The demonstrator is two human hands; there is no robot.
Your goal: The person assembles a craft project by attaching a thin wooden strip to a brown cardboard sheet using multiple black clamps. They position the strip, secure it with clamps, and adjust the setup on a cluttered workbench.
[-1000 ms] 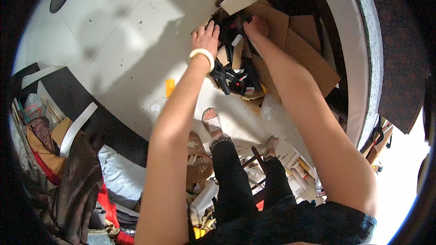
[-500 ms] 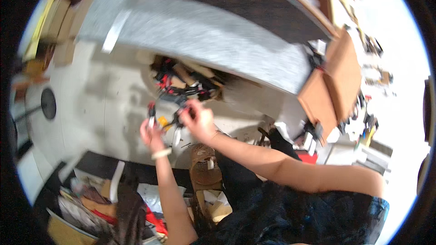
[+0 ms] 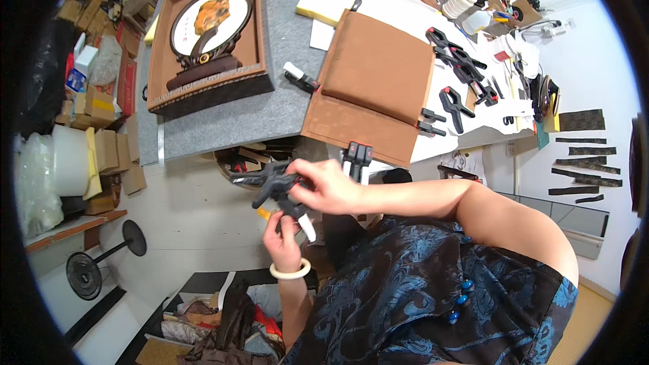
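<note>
My right hand [image 3: 328, 186] is closed round black spring clamps [image 3: 270, 179], held in front of the table edge. Just below it, the fingers of my left hand [image 3: 282, 243] pinch a black clamp with a white tip [image 3: 306, 226]. A bit of orange shows beside these fingers. Beyond my hands, a brown covered panel [image 3: 378, 61] with a raised padded part lies partly over the table edge. Black clamps grip its left side [image 3: 301, 78], its front edge [image 3: 357, 155] and its right side [image 3: 430, 122].
An open brown box [image 3: 262, 34] on the grey table [image 3: 284, 118] holds a round framed piece on a dark stand. Loose black clamps [image 3: 460, 61] lie to the right. A round bin [image 3: 223, 161] stands under the table edge; a black fan [image 3: 84, 276] stands left.
The view has swung up from the floor bin to the tabletop, now sharper. My hands have come away from the bin with clamps still in them, and sit closer together.
</note>
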